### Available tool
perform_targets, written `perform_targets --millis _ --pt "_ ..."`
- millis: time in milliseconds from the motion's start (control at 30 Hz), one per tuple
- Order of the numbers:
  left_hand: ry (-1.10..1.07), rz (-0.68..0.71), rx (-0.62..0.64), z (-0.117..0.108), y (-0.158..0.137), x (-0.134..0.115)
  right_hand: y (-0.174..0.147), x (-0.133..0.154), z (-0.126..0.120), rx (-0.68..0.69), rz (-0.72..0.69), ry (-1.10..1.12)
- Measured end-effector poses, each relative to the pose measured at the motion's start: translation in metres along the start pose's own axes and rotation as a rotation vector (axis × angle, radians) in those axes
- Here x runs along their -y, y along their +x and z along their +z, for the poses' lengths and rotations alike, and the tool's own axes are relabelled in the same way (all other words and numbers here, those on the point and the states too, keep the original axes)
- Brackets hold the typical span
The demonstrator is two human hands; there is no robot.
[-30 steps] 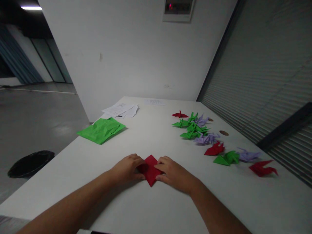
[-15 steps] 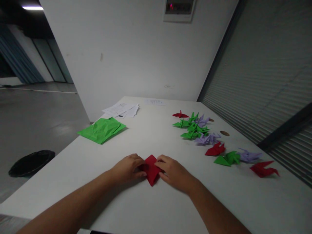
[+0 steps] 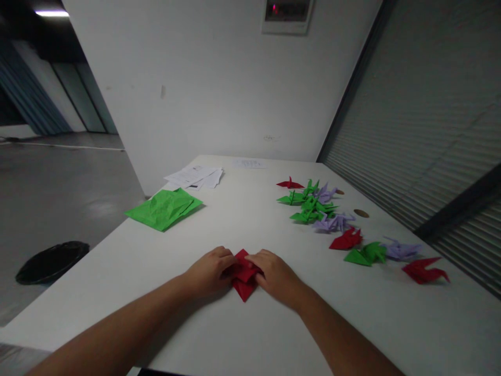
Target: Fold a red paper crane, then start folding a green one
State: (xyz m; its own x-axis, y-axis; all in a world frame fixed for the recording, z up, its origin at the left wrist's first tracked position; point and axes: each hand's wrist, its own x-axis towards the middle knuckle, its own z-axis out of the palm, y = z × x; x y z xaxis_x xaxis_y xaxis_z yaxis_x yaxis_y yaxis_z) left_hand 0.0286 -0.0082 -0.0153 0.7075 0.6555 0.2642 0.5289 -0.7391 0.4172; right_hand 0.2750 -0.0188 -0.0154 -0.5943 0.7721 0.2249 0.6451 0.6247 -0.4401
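A small folded piece of red origami paper point(image 3: 244, 288) lies on the white table between my hands, its lower point towards me and a flap lifted across its middle. My left hand point(image 3: 211, 271) grips its left side with curled fingers. From the right, my right hand point(image 3: 276, 277) pinches the lifted flap and right edge, index finger across the top. The fingertips hide parts of both side edges. Off to the right lie folded paper cranes in red, green and purple, the closest being a green crane point(image 3: 366, 254) and a red crane point(image 3: 425, 270).
Green paper sheets point(image 3: 164, 209) rest at the table's left edge, with printed white papers point(image 3: 195, 176) behind them. A black-lined bin point(image 3: 50, 262) stands on the floor at left. A wall closes the far end; window blinds point(image 3: 422, 104) run along the right.
The red paper was flatter; now a flap on it is raised and a crease runs across its middle. Both hands have shifted slightly inward over it.
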Motion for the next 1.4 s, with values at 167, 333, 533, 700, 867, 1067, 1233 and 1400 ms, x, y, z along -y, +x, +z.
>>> perform_targets --millis 167,333,533,700,867,1067,1233,1400 --pt "-0.042 -0.070 -0.016 0.007 0.002 -0.002 0.001 -0.004 0.010 -0.060 0.046 0.073" --pt "-0.059 -0.229 -0.039 0.011 0.003 0.000 0.002 -0.001 0.011 -0.069 0.109 0.096" --pt "-0.104 -0.281 -0.062 0.011 0.004 -0.001 0.004 0.004 0.012 -0.069 0.187 0.112" --pt "-0.090 -0.311 -0.052 0.012 0.005 -0.003 0.005 0.005 0.013 -0.054 0.210 0.121" --pt "-0.086 -0.354 -0.040 0.014 0.007 -0.002 0.007 0.005 0.015 -0.042 0.260 0.108" --pt "-0.092 -0.413 -0.029 0.014 0.007 -0.002 0.009 0.003 0.018 -0.072 0.363 0.093" --pt "-0.072 -0.455 -0.014 0.013 0.006 -0.002 0.010 0.005 0.016 -0.070 0.410 0.075" --pt "-0.055 -0.467 -0.001 0.012 0.007 -0.003 0.011 0.006 0.014 -0.061 0.412 0.081"
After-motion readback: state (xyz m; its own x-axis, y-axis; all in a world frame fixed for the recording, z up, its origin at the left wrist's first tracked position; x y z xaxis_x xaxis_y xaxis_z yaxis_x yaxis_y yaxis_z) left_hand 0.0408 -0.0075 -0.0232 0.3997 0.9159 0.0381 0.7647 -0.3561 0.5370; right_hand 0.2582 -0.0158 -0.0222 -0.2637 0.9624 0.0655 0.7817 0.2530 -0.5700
